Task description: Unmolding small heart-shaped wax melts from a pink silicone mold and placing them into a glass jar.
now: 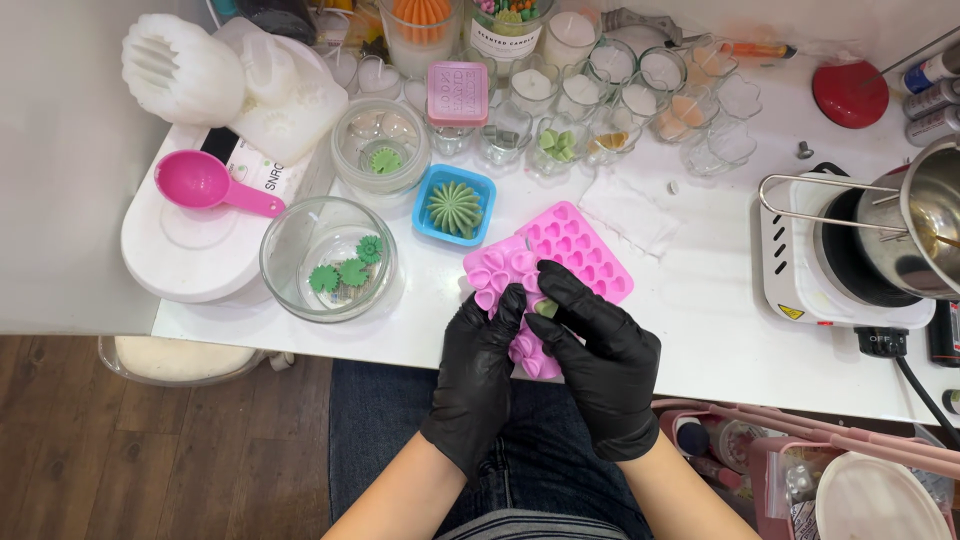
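Both black-gloved hands are clamping the pink silicone flower mould [503, 272] at table [700, 330] edge: left hand [480, 365] at 7 o'clock, right hand [600, 360] at 5 o'clock, pinching a small green wax piece [546, 308]. Risk: over-flexing is likely to snap it, or it drops floorward.

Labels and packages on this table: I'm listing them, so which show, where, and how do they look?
Jar label: top centre, white band, dark print, on a glass jar.
Scale: left, white oval body, dark lettering by the pink scoop.
Warning sticker: yellow triangle on the white hot plate, right.
Tubes: far right, grey, printed.
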